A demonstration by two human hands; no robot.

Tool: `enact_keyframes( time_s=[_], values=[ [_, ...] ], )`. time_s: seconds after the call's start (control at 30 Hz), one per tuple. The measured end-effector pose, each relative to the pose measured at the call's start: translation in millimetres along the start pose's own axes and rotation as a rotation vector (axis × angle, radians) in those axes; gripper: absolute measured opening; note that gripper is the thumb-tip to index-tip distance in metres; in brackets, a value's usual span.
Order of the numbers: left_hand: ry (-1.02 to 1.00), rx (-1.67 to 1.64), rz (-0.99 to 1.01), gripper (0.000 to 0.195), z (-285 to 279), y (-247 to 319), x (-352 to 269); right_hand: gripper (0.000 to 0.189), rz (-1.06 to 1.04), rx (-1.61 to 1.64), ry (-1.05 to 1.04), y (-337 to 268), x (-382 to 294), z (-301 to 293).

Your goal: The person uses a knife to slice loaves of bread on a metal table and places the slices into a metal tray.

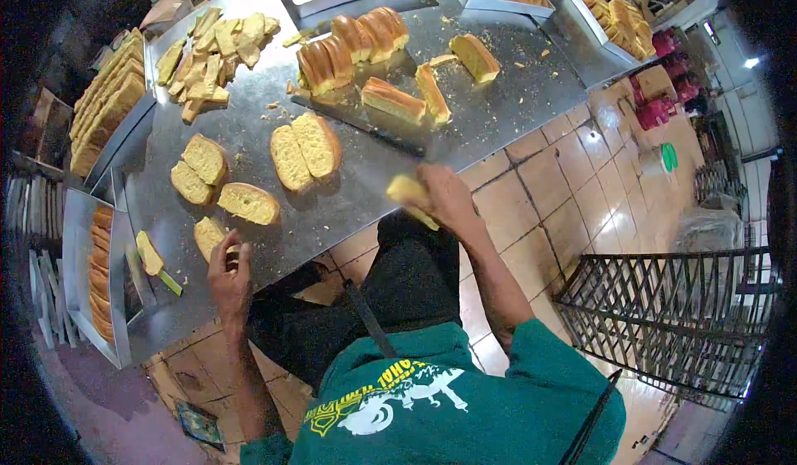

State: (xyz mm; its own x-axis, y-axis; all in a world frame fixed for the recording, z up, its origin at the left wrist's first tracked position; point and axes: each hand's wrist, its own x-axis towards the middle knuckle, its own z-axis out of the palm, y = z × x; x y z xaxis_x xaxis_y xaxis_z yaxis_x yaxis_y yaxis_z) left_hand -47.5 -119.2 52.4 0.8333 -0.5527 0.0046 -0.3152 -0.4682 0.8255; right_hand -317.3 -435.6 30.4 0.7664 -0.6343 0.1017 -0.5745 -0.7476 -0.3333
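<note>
On the metal tabletop (348, 197), my left hand (230, 266) touches a cut piece of bread (208, 236) near the front edge; whether it grips it is unclear. My right hand (445, 197) holds a blurred piece of yellow bread (406, 191) over the table's edge. Between the hands and beyond lie a split bread roll (305, 152), another split roll (199, 169) and a single half (249, 203), cut faces up. A long dark blade (367, 130) lies beside glazed bread loaves (352, 48). A spatula with a green handle (170, 282) bears yellow spread at the left.
Bread offcuts (215, 54) are heaped at the back left. A metal tray of bread (101, 272) stands at the left, with more trays (510, 4) along the back. Crumbs and loose slices (433, 94) lie at the right. A dark metal rack (666, 315) stands on the tiled floor.
</note>
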Motion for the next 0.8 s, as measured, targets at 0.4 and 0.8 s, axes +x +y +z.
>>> enact_keyframes(
  time_s=[0.4,0.8],
  values=[
    [0.07,-0.071,-0.072,0.037,-16.4,-14.0,0.8,0.038,0.0,-0.03,0.479,23.5,94.6,-56.4],
    [0.095,-0.277,-0.308,0.022,-21.9,-43.2,-67.5,0.039,-0.044,0.027,0.508,-30.8,104.2,22.7]
  ],
)
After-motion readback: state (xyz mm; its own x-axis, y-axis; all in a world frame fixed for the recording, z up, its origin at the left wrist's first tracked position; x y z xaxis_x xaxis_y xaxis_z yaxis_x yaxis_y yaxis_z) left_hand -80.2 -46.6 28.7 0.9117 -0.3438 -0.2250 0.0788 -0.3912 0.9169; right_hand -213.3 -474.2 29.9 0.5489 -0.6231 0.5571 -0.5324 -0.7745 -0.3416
